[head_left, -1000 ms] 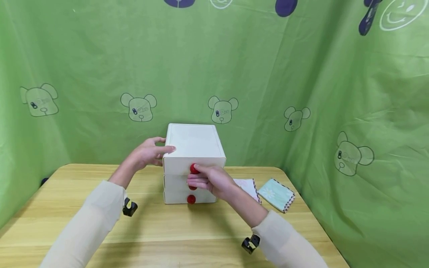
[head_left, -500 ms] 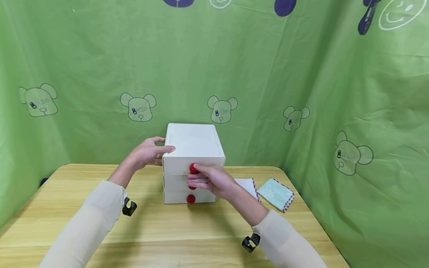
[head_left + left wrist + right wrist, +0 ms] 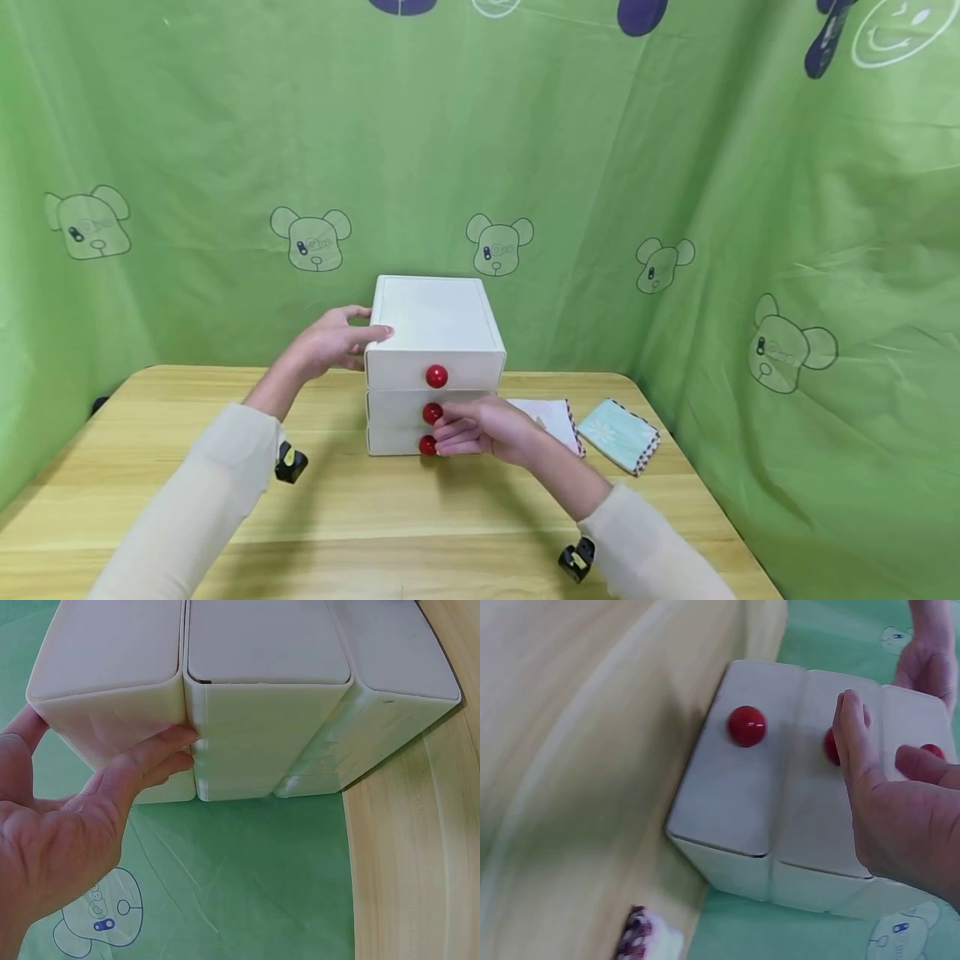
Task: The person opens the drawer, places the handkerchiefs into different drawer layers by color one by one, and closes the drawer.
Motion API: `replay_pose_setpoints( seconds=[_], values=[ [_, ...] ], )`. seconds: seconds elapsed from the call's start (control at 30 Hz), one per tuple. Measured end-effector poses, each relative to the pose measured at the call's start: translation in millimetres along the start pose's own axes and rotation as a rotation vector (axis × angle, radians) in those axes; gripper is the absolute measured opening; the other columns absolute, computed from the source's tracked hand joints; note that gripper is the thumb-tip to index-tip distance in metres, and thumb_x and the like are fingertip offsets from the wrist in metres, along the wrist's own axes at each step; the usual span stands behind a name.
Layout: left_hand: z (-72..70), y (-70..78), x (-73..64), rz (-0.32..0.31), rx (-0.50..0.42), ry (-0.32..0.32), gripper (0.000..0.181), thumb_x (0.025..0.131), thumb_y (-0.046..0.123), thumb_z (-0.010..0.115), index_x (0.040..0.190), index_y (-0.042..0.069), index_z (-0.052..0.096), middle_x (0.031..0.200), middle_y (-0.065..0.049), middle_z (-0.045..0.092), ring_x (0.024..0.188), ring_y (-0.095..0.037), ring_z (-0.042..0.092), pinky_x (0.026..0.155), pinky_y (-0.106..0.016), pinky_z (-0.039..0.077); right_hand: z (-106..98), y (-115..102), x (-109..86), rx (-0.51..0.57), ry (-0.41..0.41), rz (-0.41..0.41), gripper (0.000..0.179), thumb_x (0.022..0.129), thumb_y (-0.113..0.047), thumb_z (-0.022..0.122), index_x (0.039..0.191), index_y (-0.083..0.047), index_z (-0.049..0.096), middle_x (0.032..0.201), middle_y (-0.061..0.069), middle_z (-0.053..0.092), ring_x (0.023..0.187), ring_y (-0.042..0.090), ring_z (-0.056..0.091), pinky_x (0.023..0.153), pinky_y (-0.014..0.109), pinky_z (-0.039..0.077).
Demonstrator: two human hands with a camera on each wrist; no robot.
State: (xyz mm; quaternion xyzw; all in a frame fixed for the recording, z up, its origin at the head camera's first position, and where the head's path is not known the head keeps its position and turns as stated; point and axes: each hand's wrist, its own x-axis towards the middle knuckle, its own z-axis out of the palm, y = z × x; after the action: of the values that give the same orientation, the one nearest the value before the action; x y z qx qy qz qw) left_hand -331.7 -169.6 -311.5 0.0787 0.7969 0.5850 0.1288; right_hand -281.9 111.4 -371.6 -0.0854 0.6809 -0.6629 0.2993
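Note:
A white cabinet with three stacked drawers stands on the table, each drawer front bearing a round red knob. My left hand rests on its upper left edge, thumb on the top. In the left wrist view the fingers of that hand lie fairly straight against the cabinet's side wall. My right hand is in front of the drawers, thumb beside the middle knob, extended fingers near the bottom knob. The top knob is uncovered. All three drawers look pushed in.
Right of the cabinet, a white folded cloth lies partly behind my right hand. Farther right is a mint-green folded cloth with a patterned edge. The wooden table backs onto a green curtain that also hangs along the sides.
My right hand has let go of the top knob and moved down to the middle and bottom knobs. The left hand and the cabinet have stayed in place.

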Motion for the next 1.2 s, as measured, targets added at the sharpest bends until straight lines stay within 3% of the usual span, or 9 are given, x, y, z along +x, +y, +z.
replay_pose_setpoints(
  seconds=[0.2, 0.5, 0.87, 1.2],
  values=[
    [-0.4, -0.3, 0.3, 0.001, 0.003, -0.001, 0.089, 0.097, 0.031, 0.068, 0.161, 0.002, 0.013, 0.141, -0.028, 0.055, 0.122, -0.039, 0.062, 0.096, -0.043, 0.060, -5, 15, 9.4, 0.024, 0.028, 0.030, 0.045, 0.106, -0.022, 0.051, 0.124, 0.019, 0.056, 0.117, 0.035, 0.067, 0.090, 0.030, 0.077, 0.089, 0.039, 0.063],
    [-1.4, -0.1, -0.3, 0.002, 0.007, 0.002, 0.089, 0.098, 0.031, 0.068, 0.161, 0.001, 0.012, 0.143, -0.029, 0.053, 0.126, -0.043, 0.059, 0.096, -0.044, 0.060, 4, 19, 24.0, 0.105, 0.036, 0.015, 0.046, 0.105, -0.022, 0.054, 0.135, 0.014, 0.050, 0.128, 0.041, 0.059, 0.121, 0.051, 0.059, 0.095, 0.044, 0.061],
    [-0.6, 0.2, -0.3, 0.005, 0.003, 0.000, 0.089, 0.097, 0.030, 0.068, 0.161, 0.001, 0.013, 0.141, -0.029, 0.055, 0.125, -0.043, 0.059, 0.095, -0.043, 0.061, 14, 19, 25.5, 0.172, 0.076, 0.006, 0.030, 0.104, -0.016, 0.055, 0.124, 0.008, 0.055, 0.130, 0.040, 0.058, 0.120, 0.048, 0.060, 0.093, 0.041, 0.061],
    [0.7, 0.9, -0.9, 0.006, 0.009, 0.006, 0.088, 0.098, 0.030, 0.068, 0.161, 0.000, 0.013, 0.138, -0.029, 0.057, 0.118, -0.038, 0.064, 0.094, -0.042, 0.061, 14, 19, 23.5, 0.166, 0.076, -0.006, 0.026, 0.104, -0.014, 0.054, 0.120, 0.007, 0.056, 0.126, 0.039, 0.061, 0.112, 0.044, 0.068, 0.091, 0.039, 0.062]
  ],
)
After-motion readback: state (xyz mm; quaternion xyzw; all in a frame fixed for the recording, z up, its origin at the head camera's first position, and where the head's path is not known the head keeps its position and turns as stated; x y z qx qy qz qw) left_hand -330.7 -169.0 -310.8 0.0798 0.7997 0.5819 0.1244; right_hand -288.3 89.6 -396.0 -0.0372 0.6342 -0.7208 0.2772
